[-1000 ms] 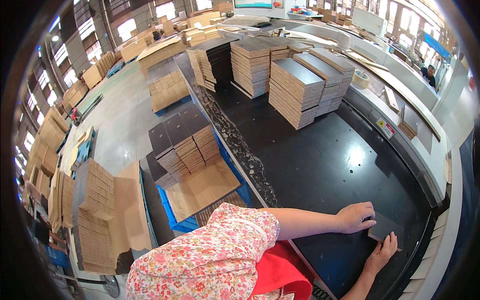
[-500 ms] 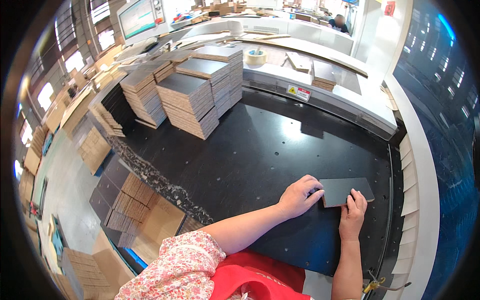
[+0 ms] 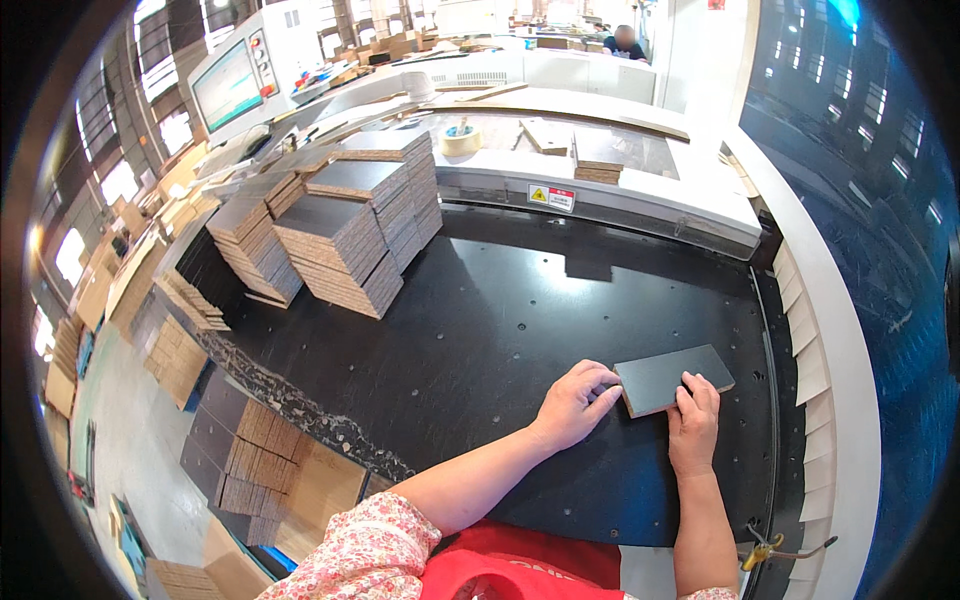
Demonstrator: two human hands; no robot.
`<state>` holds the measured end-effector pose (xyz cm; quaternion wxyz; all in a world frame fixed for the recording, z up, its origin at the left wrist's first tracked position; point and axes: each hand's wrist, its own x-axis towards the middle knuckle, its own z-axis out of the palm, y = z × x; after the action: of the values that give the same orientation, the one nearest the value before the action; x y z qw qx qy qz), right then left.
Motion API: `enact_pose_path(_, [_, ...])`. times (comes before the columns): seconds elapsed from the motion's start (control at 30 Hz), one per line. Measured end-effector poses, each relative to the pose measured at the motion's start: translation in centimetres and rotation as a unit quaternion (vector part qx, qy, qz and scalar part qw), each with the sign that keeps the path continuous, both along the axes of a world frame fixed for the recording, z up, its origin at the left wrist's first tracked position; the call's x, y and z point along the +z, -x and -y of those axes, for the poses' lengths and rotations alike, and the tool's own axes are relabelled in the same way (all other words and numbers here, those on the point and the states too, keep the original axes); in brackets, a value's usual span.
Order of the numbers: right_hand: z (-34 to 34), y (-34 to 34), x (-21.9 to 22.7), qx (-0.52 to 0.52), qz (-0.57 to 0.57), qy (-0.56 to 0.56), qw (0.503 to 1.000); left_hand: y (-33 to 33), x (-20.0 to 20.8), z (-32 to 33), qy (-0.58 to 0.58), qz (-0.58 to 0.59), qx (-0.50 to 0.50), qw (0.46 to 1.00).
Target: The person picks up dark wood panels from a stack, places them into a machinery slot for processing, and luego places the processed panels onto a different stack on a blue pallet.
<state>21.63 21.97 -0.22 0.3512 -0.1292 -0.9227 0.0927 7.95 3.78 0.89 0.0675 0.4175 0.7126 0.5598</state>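
A small rectangular dark grey board (image 3: 668,376) with a pale particleboard edge is at the right side of the black worktop (image 3: 470,360). At its left end, my left hand (image 3: 578,404) has thumb and fingers pinched together on the edge. My right hand (image 3: 692,422) holds the near long edge toward the right, fingertips over the top face and thumb in front. The board's underside is hidden, so I cannot tell whether it lies flat or is slightly raised.
Tall stacks of similar boards (image 3: 335,250) stand at the worktop's back left. A white machine beam (image 3: 650,205) with a warning label crosses behind, bearing a tape roll (image 3: 460,141). More boards (image 3: 260,450) sit on a pallet at lower left. A yellow-handled tool (image 3: 762,550) hangs near right.
The view has turned a little to the right, so the stacks sit further left in it. The board now looks more slanted, its right end farther away. Both hands keep their hold.
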Motion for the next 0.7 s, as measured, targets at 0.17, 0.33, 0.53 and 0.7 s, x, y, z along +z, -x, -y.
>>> enact_pose_path(0.17, [-0.02, 0.0, -0.11, -0.001, -0.01, 0.0, 1.0, -0.16, 0.07, -0.07, -0.011, 0.009, 0.001, 1.0])
enact_pose_path(0.33, [0.01, -0.06, 0.07, 0.001, -0.012, 0.0, 1.0, -0.15, -0.2, -0.13, -0.008, -0.01, 0.006, 1.0])
enact_pose_path(0.53, [-0.03, -0.04, 0.05, 0.004, -0.016, 0.002, 1.0, -0.28, 0.05, -0.15, 0.003, 0.001, 0.012, 1.0])
enact_pose_path(0.7, [-0.11, -0.09, 0.0, 0.013, -0.023, 0.015, 1.0, -0.29, -0.21, -0.19, -0.01, -0.028, 0.014, 0.999])
